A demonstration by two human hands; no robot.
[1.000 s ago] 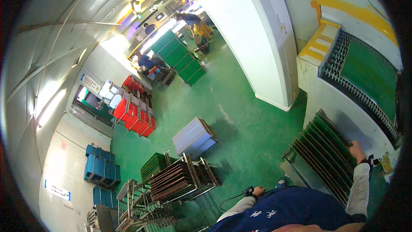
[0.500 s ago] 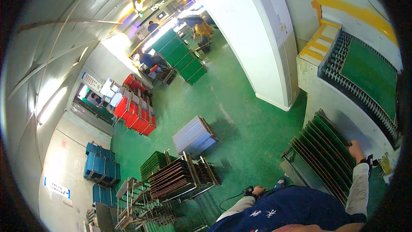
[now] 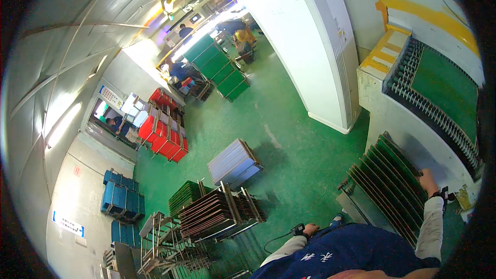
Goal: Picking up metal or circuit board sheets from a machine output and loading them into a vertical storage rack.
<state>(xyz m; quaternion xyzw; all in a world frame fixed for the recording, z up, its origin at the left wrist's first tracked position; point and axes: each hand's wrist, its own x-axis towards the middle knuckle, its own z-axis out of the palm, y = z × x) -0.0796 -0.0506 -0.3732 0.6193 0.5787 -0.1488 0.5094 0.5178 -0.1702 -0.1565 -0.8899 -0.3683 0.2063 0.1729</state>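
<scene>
At the lower right, my right hand (image 3: 428, 182) is closed at the edge of a thin green board (image 3: 397, 161), the one closest to the machine. That board stands among several upright green boards (image 3: 380, 188), set apart from each other in a metal rack (image 3: 354, 199). My left hand (image 3: 310, 229) is low beside the dark blue clothing on my body, with a black band at the wrist. Its fingers are too small and partly hidden to make out, and nothing can be seen in it.
A roller conveyor (image 3: 398, 80) carries a green panel (image 3: 445, 90) at the right. A tall white cabinet unit (image 3: 305, 36) stands ahead. Left of me are racks of brown-edged boards (image 3: 212, 214), white panels (image 3: 233, 163), red panels (image 3: 168, 142) and blue panels (image 3: 121, 200). People work farther back.
A person in the doorway at the far left has come further into view, leaning forward. A co-worker at the back has shifted posture. Both my hands look unmoved.
</scene>
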